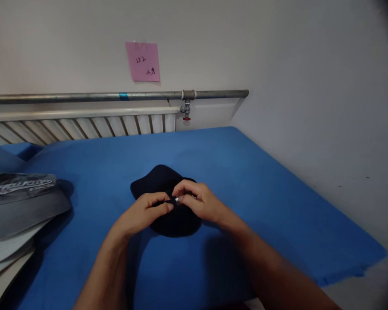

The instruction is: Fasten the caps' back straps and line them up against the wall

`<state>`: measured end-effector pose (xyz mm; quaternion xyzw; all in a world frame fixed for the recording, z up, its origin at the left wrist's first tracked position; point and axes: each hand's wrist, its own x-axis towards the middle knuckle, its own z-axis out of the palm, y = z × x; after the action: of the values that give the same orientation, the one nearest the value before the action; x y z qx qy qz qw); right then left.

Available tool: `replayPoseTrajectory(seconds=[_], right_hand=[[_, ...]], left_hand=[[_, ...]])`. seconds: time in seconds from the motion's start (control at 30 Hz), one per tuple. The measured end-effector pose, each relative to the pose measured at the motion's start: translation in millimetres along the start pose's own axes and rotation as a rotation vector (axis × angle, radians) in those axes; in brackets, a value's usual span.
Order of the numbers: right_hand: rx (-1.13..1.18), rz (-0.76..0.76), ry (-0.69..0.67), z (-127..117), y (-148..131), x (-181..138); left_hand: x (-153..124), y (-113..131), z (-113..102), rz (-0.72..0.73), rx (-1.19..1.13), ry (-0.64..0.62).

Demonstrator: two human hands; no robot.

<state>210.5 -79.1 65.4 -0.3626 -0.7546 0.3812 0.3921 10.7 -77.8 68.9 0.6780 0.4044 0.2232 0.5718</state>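
A dark cap (176,224) lies on the blue cover, its brim (158,178) pointing away from me to the upper left. Both my hands are at the strap on its near side. My left hand (145,211) pinches the strap between thumb and fingers. Just to the right, my right hand (200,200) has thumb and forefinger closed on the strap by a small shiny metal buckle (177,200). Fingers cover part of the strap, so how it runs through the buckle cannot be made out.
A stack of caps (22,206), a grey one on top, sits at the left on the blue cover (261,193). Behind are a white radiator (116,125), a metal pipe (84,98) and a valve (186,111). A pink note (143,62) hangs on the wall.
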Motion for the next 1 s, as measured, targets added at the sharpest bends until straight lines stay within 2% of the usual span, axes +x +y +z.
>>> replayPoseTrajectory(seconds=[0.23, 0.43, 0.67, 0.77, 0.9, 0.97, 1.0], right_hand=[[-0.049, -0.040, -0.044, 6, -2, -1], [0.000, 0.085, -0.010, 6, 1, 1], [0.009, 0.088, 0.003, 6, 8, 1], [-0.072, 0.018, 0.034, 5, 5, 1], [-0.145, -0.216, 0.157, 7, -22, -10], [-0.105, -0.230, 0.141, 7, -39, -20], [-0.143, -0.214, 0.080, 7, -46, -25]], left_hand=[[0, 2, 1, 0.010, 0.072, 0.061], [1, -3, -3, -0.013, 0.150, 0.056], [0, -5, -7, -0.031, 0.051, -0.016], [1, -5, -7, -0.028, 0.000, -0.015], [2, -7, -6, 0.007, -0.059, 0.040], [3, -8, -5, 0.021, -0.085, 0.053], [3, -7, -4, 0.010, -0.093, 0.048]])
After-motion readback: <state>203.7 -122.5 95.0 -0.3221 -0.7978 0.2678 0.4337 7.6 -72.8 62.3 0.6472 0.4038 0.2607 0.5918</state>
